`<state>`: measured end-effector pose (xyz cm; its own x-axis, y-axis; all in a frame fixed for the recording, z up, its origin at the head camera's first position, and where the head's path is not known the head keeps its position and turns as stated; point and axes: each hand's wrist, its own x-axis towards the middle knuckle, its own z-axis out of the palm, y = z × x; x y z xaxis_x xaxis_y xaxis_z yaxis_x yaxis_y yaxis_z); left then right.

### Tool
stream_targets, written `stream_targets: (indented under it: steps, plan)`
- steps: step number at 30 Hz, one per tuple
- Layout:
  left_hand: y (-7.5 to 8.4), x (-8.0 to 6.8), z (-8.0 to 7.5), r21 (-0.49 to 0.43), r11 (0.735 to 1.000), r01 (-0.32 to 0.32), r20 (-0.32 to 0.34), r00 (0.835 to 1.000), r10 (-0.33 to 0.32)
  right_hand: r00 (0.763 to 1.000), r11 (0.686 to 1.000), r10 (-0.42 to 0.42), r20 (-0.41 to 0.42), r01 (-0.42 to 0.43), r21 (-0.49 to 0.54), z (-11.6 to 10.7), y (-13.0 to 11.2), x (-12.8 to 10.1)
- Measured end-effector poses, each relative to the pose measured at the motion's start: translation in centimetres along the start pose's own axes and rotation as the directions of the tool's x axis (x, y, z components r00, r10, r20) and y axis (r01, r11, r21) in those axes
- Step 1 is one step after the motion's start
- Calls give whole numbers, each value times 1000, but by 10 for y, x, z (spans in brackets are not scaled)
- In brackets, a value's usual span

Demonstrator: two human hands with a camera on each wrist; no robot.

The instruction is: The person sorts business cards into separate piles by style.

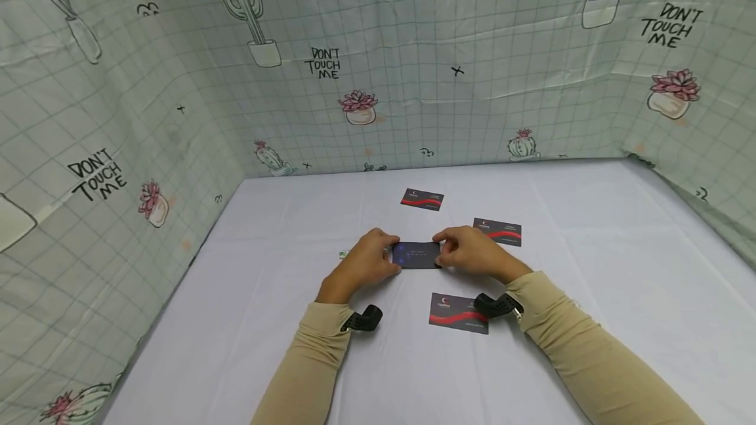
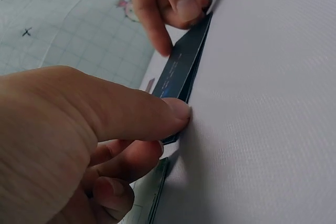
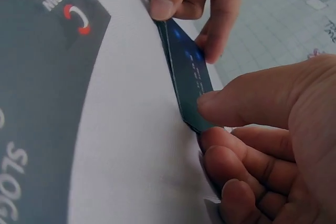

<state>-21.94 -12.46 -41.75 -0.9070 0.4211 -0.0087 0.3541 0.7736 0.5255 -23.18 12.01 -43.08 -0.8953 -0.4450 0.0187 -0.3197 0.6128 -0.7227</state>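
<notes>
A small stack of dark business cards (image 1: 416, 255) with blue spots at one end lies between the two hands on the white table. The left hand (image 1: 367, 260) pinches its left end, thumb on the near edge. At the right end the right hand (image 1: 472, 252) holds it between thumb and fingers. Both wrist views show a slight gap between layers along the near edge of the dark cards (image 2: 181, 64). Beneath the left hand lies a green-and-white card or stack (image 2: 149, 190), mostly hidden in the head view.
Grey business cards with a red wave lie around: one farther back (image 1: 422, 199), one behind the right hand (image 1: 502, 233), and one nearer (image 1: 455, 313), partly under the right wrist's black band (image 1: 495, 305). Patterned cloth (image 1: 413, 84) walls the table's back and sides.
</notes>
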Motion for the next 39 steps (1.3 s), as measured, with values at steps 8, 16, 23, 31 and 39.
stream_targets:
  steps: [8, 16, 23, 31, 39]
  plan:
    - [0, 0, 1, 28, 1000, 11, 1, 1000, -11, 999, 1000, 12, -33, -12, -27, 3, -1, -1]
    - [0, 0, 1, 42, 999, 17, 0, 1000, -17, 999, 999, -3, -54, 0, -54, 4, -1, -1]
    - [0, -1, 1, 33, 999, 13, 4, 1000, -13, 998, 996, -4, -57, -1, -84, 6, -2, -1]
    - [1, -1, 0, 24, 1000, 12, 3, 1000, -12, 997, 992, -15, -70, 6, -127, 8, -6, -1]
    - [1, -1, 1, 21, 1000, 0, -1, 1000, 0, 997, 990, 10, -81, -22, -142, 10, -5, -2]
